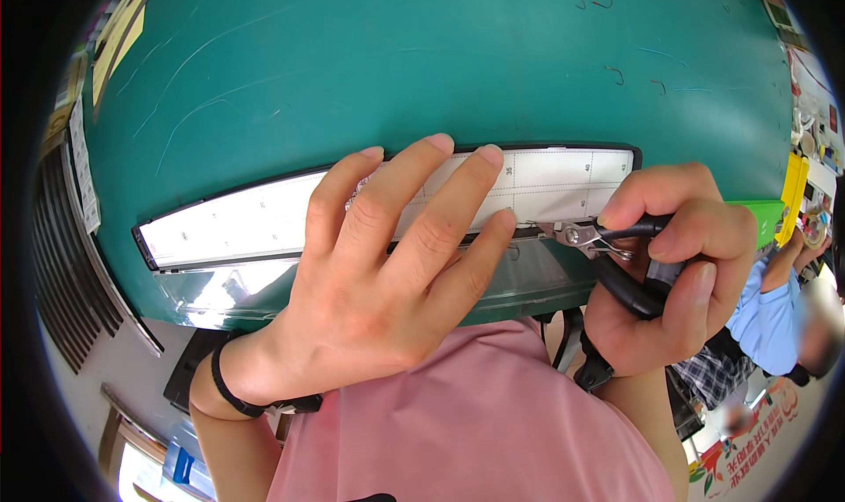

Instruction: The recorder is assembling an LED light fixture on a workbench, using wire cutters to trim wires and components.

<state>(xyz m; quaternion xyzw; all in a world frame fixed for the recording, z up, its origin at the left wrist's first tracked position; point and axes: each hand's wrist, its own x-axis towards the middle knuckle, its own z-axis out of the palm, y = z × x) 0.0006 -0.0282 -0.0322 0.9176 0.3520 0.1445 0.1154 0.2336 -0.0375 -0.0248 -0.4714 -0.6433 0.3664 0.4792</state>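
Across the near part of the table lies a long, narrow case [238,222] with a black frame and a white insert marked with a scale. My left hand [378,264] rests flat over its middle, fingers spread, with the little finger close to the near edge. In my right hand [695,247] is a pair of small cutting pliers [574,235], their black handles wrapped by my fingers. The metal jaws point left and meet the case's near edge beside my left little finger. What sits between the jaws is too small to make out. A clear plastic lid [229,284] extends along the near side.
Fish hooks [616,75] lie scattered on the green table [396,53] at the far right. Thin fishing lines [189,60] curve over the far left, with short blue threads [664,55] at right. Another person in a blue sleeve [764,300] sits farther right.
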